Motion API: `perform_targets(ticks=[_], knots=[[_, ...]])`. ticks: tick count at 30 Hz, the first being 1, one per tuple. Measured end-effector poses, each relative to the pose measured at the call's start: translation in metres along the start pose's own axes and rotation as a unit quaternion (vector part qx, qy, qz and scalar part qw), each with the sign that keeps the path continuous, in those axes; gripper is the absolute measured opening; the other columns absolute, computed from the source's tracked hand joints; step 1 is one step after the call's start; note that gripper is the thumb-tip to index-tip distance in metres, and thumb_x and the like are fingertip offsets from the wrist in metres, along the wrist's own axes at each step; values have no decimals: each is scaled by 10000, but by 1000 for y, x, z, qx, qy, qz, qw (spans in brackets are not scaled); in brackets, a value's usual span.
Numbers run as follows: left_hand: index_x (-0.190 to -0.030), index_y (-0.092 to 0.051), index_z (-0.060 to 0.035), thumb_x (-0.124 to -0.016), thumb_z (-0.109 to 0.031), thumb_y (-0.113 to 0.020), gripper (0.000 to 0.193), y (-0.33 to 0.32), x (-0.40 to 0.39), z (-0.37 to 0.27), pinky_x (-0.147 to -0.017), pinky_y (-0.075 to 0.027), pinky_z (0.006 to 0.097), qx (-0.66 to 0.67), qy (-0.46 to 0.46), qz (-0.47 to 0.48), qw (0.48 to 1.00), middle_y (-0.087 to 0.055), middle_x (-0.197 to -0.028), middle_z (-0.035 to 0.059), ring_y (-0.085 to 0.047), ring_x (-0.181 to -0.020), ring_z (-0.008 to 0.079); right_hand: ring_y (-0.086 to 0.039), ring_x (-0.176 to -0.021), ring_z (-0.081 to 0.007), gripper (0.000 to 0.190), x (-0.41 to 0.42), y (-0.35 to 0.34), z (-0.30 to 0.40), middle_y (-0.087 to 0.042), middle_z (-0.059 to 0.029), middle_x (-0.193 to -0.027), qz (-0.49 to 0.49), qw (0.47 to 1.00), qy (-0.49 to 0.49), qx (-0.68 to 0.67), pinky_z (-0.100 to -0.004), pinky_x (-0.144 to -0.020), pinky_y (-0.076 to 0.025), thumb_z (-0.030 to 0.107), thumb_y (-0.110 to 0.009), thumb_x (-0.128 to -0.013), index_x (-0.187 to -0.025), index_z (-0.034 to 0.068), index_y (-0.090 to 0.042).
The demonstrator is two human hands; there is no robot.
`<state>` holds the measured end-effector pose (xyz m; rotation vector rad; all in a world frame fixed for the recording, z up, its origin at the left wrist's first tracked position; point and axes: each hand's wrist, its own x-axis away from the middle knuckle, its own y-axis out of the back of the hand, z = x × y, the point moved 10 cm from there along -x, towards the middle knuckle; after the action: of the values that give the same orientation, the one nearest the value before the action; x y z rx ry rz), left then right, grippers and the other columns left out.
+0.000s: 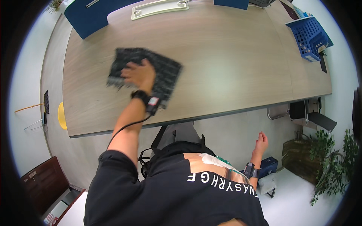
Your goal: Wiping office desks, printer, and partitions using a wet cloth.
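My left hand (140, 74) lies palm down on a dark grey, fringed cloth (167, 70), its fingers spread. The cloth is spread over the left part of a light wood-look table (226, 62), and it is slightly blurred. A black strap with a small device and a cable is on my left wrist. My right hand (262, 143) hangs beyond the table's near edge, over the floor at my right side. Its fingers are loosely bent and nothing shows in it. Another strapped device sits on my right wrist.
A white plastic tray-like piece (159, 10) lies at the table's far side, near blue panels (87, 18). On the right stands a blue perforated basket (306, 39). Chairs (305, 113) and a leafy plant (331, 163) are at the right; a yellow seat (61, 115) shows beyond the left edge.
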<state>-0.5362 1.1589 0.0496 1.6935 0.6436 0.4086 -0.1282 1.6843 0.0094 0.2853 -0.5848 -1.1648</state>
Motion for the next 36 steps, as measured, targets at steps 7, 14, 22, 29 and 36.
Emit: perform_targets(ticks=[7, 14, 22, 29, 36], knots=[[-1271, -224, 18, -819, -430, -305, 641, -46, 180, -237, -969, -89, 508, 101, -302, 67, 945, -140, -1310, 282, -94, -1222, 420, -525, -846, -147, 210, -51, -30, 81, -570, -60, -934, 23, 993, 105, 51, -253, -717, -417, 99, -507, -798, -990, 20, -544], [-1248, -260, 12, -763, -316, -477, 624, -57, 275, -280, -982, -86, 482, 258, -360, 300, 845, -143, -1310, 264, -81, -1233, 380, -508, -941, -196, 265, -46, -154, 181, -553, -114, -1012, 201, 958, 185, 88, -302, -783, -411, 90, -533, -766, -1022, 17, -534], [-905, -584, -29, -806, -233, -413, 284, -57, 80, -117, -698, -429, 367, 220, -302, 198, 906, -580, -856, 189, -560, -801, 301, -312, -1146, -353, 515, 1, -263, 238, -353, -195, -1241, 275, 712, 606, 222, -401, -933, -268, 233, -611, -709, -1169, 83, -436], [-972, -528, -83, -797, -298, -442, 290, -4, -23, 129, -704, -395, 418, 72, -82, 170, 979, -551, -912, 139, -505, -838, 317, -156, -1215, -383, 635, 28, -335, 228, -187, -237, -1312, 247, 671, 601, 357, -507, -965, -107, 455, -457, -770, -1263, 91, -292], [-1196, -379, -73, -812, -404, -390, 507, 2, -106, 188, -966, -157, 489, -45, 20, 67, 997, -240, -1313, 156, -171, -1234, 289, -135, -1222, -384, 634, 134, -410, 229, -174, -243, -1311, 337, 591, 651, 336, -509, -970, -92, 445, -451, -770, -1261, 77, -289]])
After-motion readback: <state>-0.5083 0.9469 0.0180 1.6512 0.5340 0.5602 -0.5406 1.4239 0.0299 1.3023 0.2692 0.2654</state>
